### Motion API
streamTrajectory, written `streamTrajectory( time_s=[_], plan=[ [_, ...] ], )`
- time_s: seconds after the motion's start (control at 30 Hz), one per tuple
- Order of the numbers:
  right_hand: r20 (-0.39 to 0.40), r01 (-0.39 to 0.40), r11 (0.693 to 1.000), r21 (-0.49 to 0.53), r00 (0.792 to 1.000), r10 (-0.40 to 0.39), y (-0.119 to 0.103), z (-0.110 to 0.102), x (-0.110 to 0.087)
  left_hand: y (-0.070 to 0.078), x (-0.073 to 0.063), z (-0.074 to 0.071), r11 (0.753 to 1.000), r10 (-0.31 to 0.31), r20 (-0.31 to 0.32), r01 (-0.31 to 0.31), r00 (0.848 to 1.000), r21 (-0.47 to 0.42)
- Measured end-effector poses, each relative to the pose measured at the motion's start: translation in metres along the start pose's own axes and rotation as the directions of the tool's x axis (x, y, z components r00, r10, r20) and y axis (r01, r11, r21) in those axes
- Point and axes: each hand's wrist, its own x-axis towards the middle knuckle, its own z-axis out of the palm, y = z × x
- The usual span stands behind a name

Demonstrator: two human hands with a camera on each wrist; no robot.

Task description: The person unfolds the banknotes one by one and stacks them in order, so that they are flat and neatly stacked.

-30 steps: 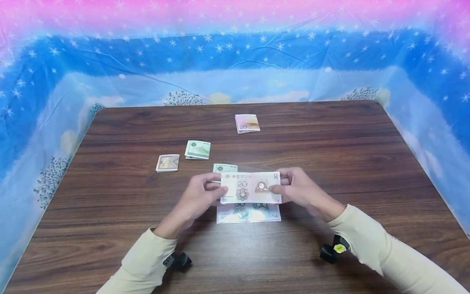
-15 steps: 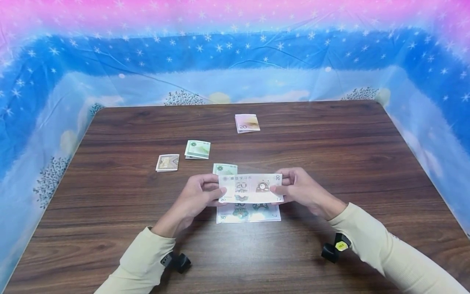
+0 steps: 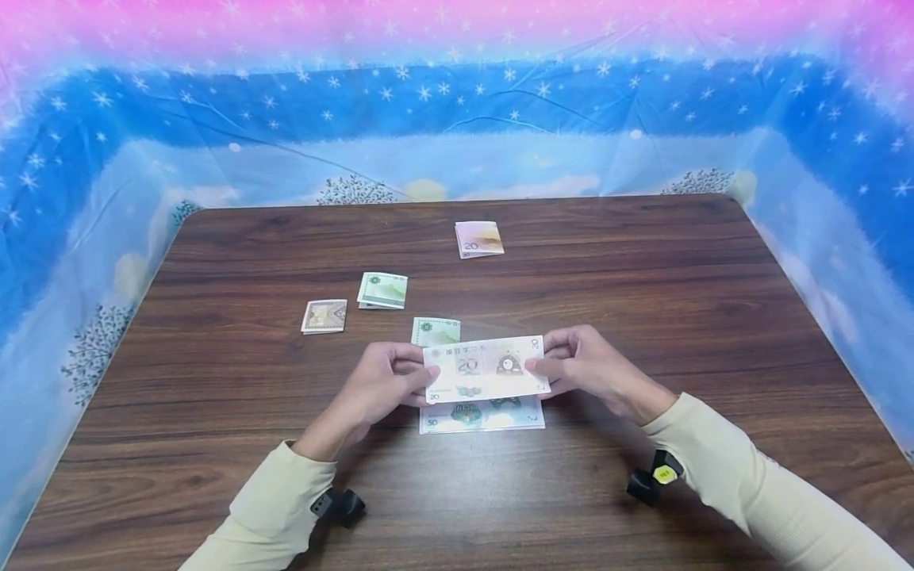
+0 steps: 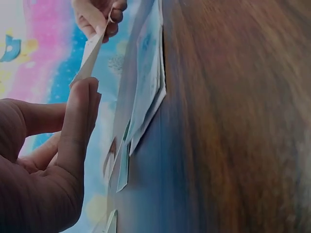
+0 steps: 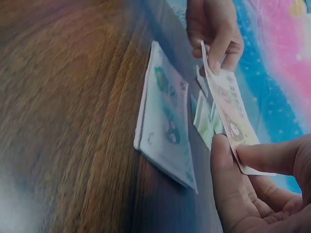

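Observation:
A pale play banknote (image 3: pixel 487 368) marked 20 is stretched flat between both hands, raised off the table. My left hand (image 3: pixel 382 385) pinches its left end between thumb and fingers, and my right hand (image 3: pixel 596 369) pinches the right end the same way. Below it lies a stack of banknotes (image 3: pixel 481 418) with a 50 note on top, partly covered in the head view. The right wrist view shows that stack (image 5: pixel 165 126) flat on the table, apart from the held banknote (image 5: pixel 231 109). Just behind sits a folded green banknote (image 3: pixel 437 330), its near part hidden.
Another folded green banknote (image 3: pixel 383 290) and a folded brownish banknote (image 3: pixel 324 316) lie to the left on the wooden table (image 3: pixel 214 396). Farther back is a folded pinkish 20 banknote (image 3: pixel 479 239). A patterned cloth (image 3: pixel 457 103) hangs behind the table.
The held 20 banknote has tipped so its printed face shows more fully, and its left end has dipped slightly. Both hands keep their pinch; the other banknotes have stayed put.

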Motion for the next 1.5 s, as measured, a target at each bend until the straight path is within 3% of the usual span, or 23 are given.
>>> streamTrajectory(
  time_s=[0.2, 0.4, 0.67, 0.93, 1.37, 1.5],
  plan=[
    [0.002, -0.028, 0.995, -0.092, 1.0, 0.028, 0.005, 0.0, 0.002, -0.002, -0.001, 0.0, 0.993, 0.015, 0.007, -0.015, 1.0, 0.115],
    [0.013, -0.046, 0.986, -0.16, 0.999, 0.049, 0.01, 0.002, 0.002, -0.003, -0.002, -0.002, 0.968, 0.008, 0.009, -0.01, 1.0, 0.251],
    [0.04, -0.009, 0.98, -0.199, 0.999, 0.017, 0.015, 0.007, 0.001, -0.002, -0.004, -0.006, 0.89, 0.023, 0.033, -0.036, 0.999, 0.455],
    [0.01, -0.025, 0.964, -0.266, 1.0, 0.029, 0.017, 0.01, 0.001, -0.002, -0.005, -0.004, 0.809, 0.044, 0.03, -0.053, 0.999, 0.586],
    [-0.035, 0.009, 0.858, -0.514, 0.999, -0.031, 0.017, 0.012, 0.003, -0.003, -0.002, -0.002, 0.694, 0.116, 0.04, -0.11, 0.992, 0.711],
    [-0.046, 0.001, 0.831, -0.557, 0.998, -0.032, 0.015, 0.013, 0.003, -0.004, -0.001, -0.002, 0.673, 0.142, 0.023, -0.114, 0.99, 0.731]
  ],
)
